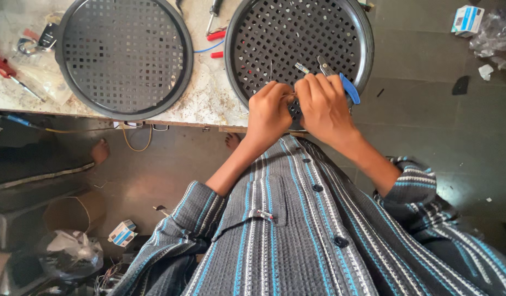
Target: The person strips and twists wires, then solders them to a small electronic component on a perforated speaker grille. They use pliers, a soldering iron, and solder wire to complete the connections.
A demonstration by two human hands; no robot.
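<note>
1. Two hands work close together at the near rim of the right-hand perforated grille (299,38), a round black disc lying partly on the marble worktop (209,98) and overhanging its edge.
2. Left hand (268,112): fingers curled in a narrow pinch on a thin wire (271,71) that stands up from the knuckles; what else it grips cannot be told.
3. Right hand (324,104): closed around blue-handled pliers (340,82), whose metal nose points up and left over the grille.
4. Second grille (124,55), same pattern, lies flat to the left, well apart from both hands.
5. Red-handled tools (216,35) lie between the two discs; a red screwdriver (6,71) rests at the far left.
6. Floor: small cardboard boxes (122,233) near the person's striped shirt (297,230).
</note>
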